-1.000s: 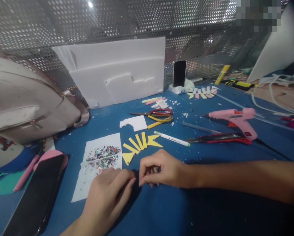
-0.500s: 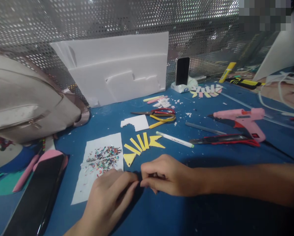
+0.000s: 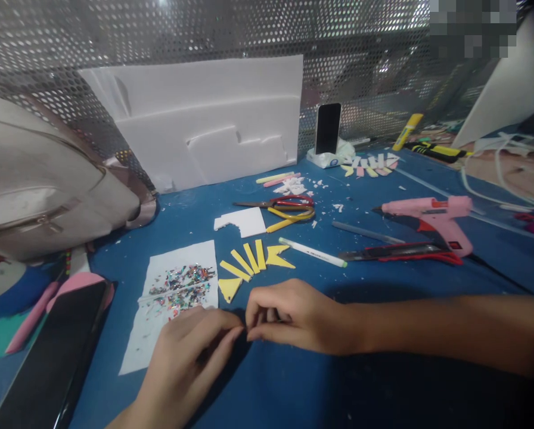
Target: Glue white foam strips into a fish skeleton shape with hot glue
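Observation:
My left hand (image 3: 195,351) is closed in a pinch at the lower middle, partly over the white paper sheet (image 3: 135,345) that carries a heap of multicoloured glitter flakes (image 3: 182,286). Fingertip to fingertip with it, my right hand (image 3: 289,316) is pinched too. Whatever the fingertips hold, if anything, is too small or hidden to make out. Just beyond the hands lie several yellow strips (image 3: 250,257), fanned out between a yellow triangular piece (image 3: 230,289) and a yellow notched piece (image 3: 279,257). A white marker with green ends (image 3: 312,252) rests to their right.
Scissors (image 3: 294,205) and a cut white piece (image 3: 244,222) lie further back. On the right are a pink glue gun (image 3: 432,208), a red box cutter (image 3: 405,252) and a glue stick (image 3: 365,231). A phone (image 3: 328,128) stands behind; a black device (image 3: 52,351) and a bag (image 3: 47,179) flank the left.
The view has shifted slightly, so everything sits a little further left. Both hands keep their pinched pose, fingertips together; the things on the table lie as before.

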Demonstrator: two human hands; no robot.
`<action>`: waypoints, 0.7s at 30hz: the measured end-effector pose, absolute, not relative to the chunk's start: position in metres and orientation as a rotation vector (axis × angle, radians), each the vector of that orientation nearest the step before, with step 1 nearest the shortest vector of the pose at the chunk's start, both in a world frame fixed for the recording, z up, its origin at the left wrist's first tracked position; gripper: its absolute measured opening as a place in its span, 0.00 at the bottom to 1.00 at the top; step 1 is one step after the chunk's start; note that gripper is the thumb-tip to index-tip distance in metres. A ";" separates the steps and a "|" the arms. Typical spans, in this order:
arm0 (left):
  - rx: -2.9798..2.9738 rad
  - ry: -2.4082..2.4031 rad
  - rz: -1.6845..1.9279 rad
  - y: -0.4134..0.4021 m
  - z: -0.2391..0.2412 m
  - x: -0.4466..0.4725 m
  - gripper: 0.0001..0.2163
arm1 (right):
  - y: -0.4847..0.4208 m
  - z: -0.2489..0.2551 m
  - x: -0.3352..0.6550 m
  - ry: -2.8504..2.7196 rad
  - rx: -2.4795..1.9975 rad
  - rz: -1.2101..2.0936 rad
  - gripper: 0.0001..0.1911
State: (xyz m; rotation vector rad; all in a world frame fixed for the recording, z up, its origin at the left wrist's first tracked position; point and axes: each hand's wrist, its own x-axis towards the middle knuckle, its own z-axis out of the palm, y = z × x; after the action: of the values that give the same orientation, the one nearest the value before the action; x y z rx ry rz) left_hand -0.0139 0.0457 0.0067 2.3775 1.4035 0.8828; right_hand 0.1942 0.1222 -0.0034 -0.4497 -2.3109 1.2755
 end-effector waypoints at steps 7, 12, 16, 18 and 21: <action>2.420 1.350 0.876 0.041 -0.003 -0.015 0.06 | 0.126 -0.001 0.194 -2.286 -0.369 1.256 0.04; 2.591 1.282 0.806 0.046 0.004 -0.020 0.06 | 0.124 -0.002 0.194 -2.346 -0.379 1.151 0.03; 2.716 1.529 0.750 0.068 0.013 -0.042 0.07 | 0.123 0.000 0.191 -2.267 -0.443 1.227 0.03; 2.707 1.656 0.655 0.078 0.013 -0.054 0.08 | 0.124 0.001 0.189 -2.238 -0.489 1.284 0.04; 2.742 1.765 0.546 0.085 0.009 -0.063 0.08 | 0.124 0.003 0.188 -2.227 -0.528 1.322 0.04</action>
State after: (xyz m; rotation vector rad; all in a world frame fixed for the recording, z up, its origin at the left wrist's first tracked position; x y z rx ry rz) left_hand -0.0635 0.0853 0.0093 2.7420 1.7654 0.5464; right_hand 0.1883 0.1236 0.0032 -0.5278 -2.2270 1.3223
